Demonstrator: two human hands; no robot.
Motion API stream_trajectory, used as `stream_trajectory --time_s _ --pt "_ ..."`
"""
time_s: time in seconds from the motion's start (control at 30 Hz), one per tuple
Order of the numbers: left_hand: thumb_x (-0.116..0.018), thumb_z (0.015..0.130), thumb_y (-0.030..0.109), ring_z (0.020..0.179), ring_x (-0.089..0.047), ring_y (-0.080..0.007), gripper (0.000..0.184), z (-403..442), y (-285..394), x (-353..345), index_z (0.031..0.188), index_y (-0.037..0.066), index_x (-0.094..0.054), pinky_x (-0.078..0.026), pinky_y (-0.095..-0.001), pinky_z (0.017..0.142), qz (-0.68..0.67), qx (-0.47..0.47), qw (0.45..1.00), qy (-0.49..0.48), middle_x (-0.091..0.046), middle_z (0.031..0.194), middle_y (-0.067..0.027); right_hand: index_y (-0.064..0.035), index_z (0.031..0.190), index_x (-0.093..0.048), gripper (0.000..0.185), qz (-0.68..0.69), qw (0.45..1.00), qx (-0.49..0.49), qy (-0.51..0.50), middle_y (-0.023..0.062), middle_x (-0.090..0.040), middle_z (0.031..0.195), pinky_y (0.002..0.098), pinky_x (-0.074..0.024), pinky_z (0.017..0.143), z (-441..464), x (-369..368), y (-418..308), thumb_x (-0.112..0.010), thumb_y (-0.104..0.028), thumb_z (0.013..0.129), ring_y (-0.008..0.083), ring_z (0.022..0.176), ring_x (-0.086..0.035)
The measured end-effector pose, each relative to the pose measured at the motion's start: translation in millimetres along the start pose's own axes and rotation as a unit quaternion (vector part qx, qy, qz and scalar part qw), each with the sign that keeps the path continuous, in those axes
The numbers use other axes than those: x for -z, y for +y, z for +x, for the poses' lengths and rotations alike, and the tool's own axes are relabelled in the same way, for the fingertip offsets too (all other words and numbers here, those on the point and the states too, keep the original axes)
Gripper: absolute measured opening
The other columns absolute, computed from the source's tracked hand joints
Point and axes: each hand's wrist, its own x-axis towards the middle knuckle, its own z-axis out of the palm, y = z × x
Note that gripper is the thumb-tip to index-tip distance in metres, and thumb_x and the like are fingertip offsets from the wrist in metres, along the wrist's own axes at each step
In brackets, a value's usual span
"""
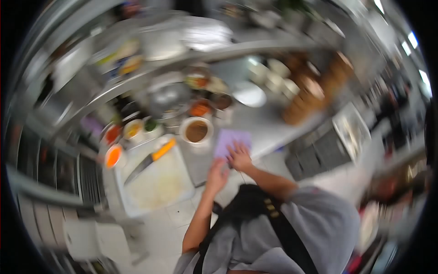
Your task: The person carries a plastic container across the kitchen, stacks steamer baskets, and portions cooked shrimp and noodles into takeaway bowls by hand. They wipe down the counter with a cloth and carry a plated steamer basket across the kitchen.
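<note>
A purple cloth (232, 138) lies on the steel counter near its front edge. My right hand (239, 157) rests on it, palm down, with the fingers spread. At the cloth's lower left corner is my left hand (217, 174), its thumb apart from the blurred fingers; whether it touches the cloth is unclear. Just beyond the cloth stands a white tub of brown sauce (196, 131). To the left, a knife with an orange handle (153, 160) lies across a white cutting board (155, 187).
Small containers with orange (113, 156), red (112, 134) and green (152, 125) contents line the board's far side. Further back are a metal bowl (169, 97), a white plate (249, 94), white cups (275, 82) and stacked brown bowls (303, 102). A shelf (255, 47) runs above the counter.
</note>
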Motion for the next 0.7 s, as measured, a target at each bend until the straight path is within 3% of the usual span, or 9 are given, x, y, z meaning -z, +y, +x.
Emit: stream_trajectory --time_s 0.17,0.27,0.33,0.43,0.47,0.53,0.6,0.67,0.7 --pt "-0.063 0.076 0.004 0.105 -0.055 -0.0296 0.034 -14 -10 -18 0.110 0.004 -0.059 -0.046 -0.0354 0.088 -0.046 0.054 0.996 -0.048 -0.056 0.115 -0.0169 -0.0178 0.129 -0.050 0.046 -0.098 0.988 -0.117 -0.010 0.0168 -0.038 0.138 0.0550 -0.0286 0.099 -21 33 72 -0.048 -0.040 0.088 0.0407 0.126 -0.033" --pt "-0.064 0.077 0.004 0.102 -0.057 -0.0263 0.034 -18 -10 -25 0.110 0.004 -0.059 -0.047 -0.0330 0.085 -0.030 0.083 0.993 -0.077 -0.058 0.112 -0.0153 -0.0138 0.122 -0.056 0.042 -0.125 0.976 -0.167 0.065 0.0168 -0.048 0.126 0.0507 -0.0361 0.092 -22 53 139 -0.056 -0.033 0.084 0.0387 0.114 -0.043" --pt "-0.065 0.077 0.005 0.099 -0.057 -0.0263 0.035 -9 -1 -32 0.111 0.003 -0.059 -0.048 -0.0323 0.085 -0.026 0.086 0.991 -0.102 -0.058 0.111 -0.0148 -0.0088 0.112 -0.061 0.035 -0.065 0.966 -0.242 0.063 0.0203 -0.049 0.121 0.0459 -0.0405 0.087 -24 69 188 -0.056 -0.028 0.083 0.0382 0.108 -0.045" --pt "-0.064 0.078 0.007 0.103 -0.057 -0.0268 0.033 15 -2 -56 0.110 0.003 -0.059 -0.053 -0.0276 0.069 -0.035 0.085 0.987 -0.133 -0.055 0.116 -0.0153 -0.0056 0.103 -0.060 0.028 -0.067 0.913 -0.397 0.061 0.0240 -0.056 0.105 0.0451 -0.0450 0.080 -70 64 304 -0.055 -0.023 0.082 0.0406 0.100 -0.053" --pt "-0.065 0.079 0.008 0.100 -0.057 -0.0240 0.033 28 1 -68 0.111 0.004 -0.059 -0.051 -0.0285 0.073 -0.069 0.103 0.984 -0.129 -0.057 0.113 -0.0133 -0.0035 0.098 -0.060 0.026 -0.084 0.890 -0.442 0.076 0.0253 -0.059 0.098 0.0463 -0.0455 0.079 -89 48 350 -0.054 -0.022 0.081 0.0407 0.094 -0.057" --pt "-0.066 0.081 0.010 0.094 -0.057 -0.0184 0.033 65 11 -99 0.113 0.005 -0.058 -0.048 -0.0303 0.081 -0.137 0.133 0.974 -0.120 -0.059 0.108 -0.0092 -0.0008 0.091 -0.062 0.023 0.045 0.785 -0.589 0.188 0.0243 -0.063 0.085 0.0467 -0.0474 0.074 -83 116 356 -0.053 -0.019 0.079 0.0401 0.082 -0.061" --pt "-0.065 0.083 0.012 0.092 -0.057 -0.0147 0.034 113 33 -134 0.116 0.007 -0.057 -0.047 -0.0296 0.079 -0.207 0.198 0.950 -0.122 -0.059 0.107 -0.0075 0.0005 0.086 -0.061 0.023 0.129 0.784 -0.557 0.241 0.0242 -0.063 0.080 0.0465 -0.0485 0.069 -66 153 355 -0.050 -0.017 0.078 0.0407 0.075 -0.062" --pt "-0.064 0.084 0.013 0.092 -0.056 -0.0123 0.036 161 63 -164 0.118 0.009 -0.056 -0.047 -0.0292 0.076 -0.237 0.221 0.941 -0.100 -0.059 0.105 -0.0064 -0.0005 0.084 -0.062 0.021 0.278 0.805 -0.497 0.168 0.0221 -0.063 0.079 0.0456 -0.0483 0.069 -25 204 292 -0.050 -0.017 0.077 0.0395 0.074 -0.061" --pt "-0.064 0.084 0.014 0.092 -0.056 -0.0118 0.037 187 81 -177 0.119 0.009 -0.055 -0.048 -0.0291 0.074 -0.232 0.209 0.946 -0.081 -0.059 0.104 -0.0063 -0.0024 0.087 -0.063 0.022 0.237 0.865 -0.406 0.175 0.0200 -0.062 0.086 0.0450 -0.0474 0.074 -25 171 284 -0.052 -0.017 0.075 0.0364 0.081 -0.059"
